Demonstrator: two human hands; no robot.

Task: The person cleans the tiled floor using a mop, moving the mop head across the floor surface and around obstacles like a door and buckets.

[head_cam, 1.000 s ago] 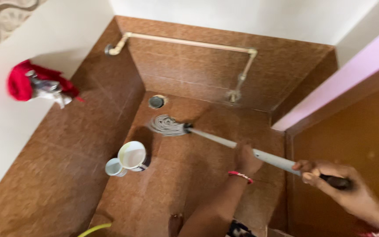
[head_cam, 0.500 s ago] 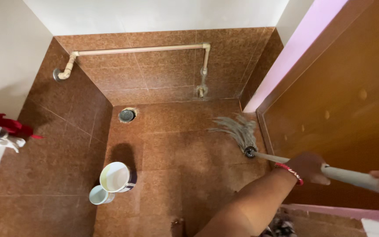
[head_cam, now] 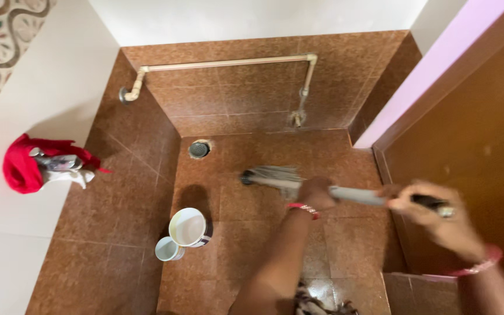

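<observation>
Both my hands wrapped shut on mop handle [head_cam: 357, 195]: left hand [head_cam: 315, 192] lower down, nearer the mop head [head_cam: 266, 175]; right hand [head_cam: 433, 216] at the near-right end. Handle's long axis runs near-right to far-left; head sits on brown tile floor [head_cam: 246, 233], left of both hands, short of drain [head_cam: 199, 149]. Bucket [head_cam: 189, 227] and mug [head_cam: 168, 249] near-left, apart from head.
</observation>
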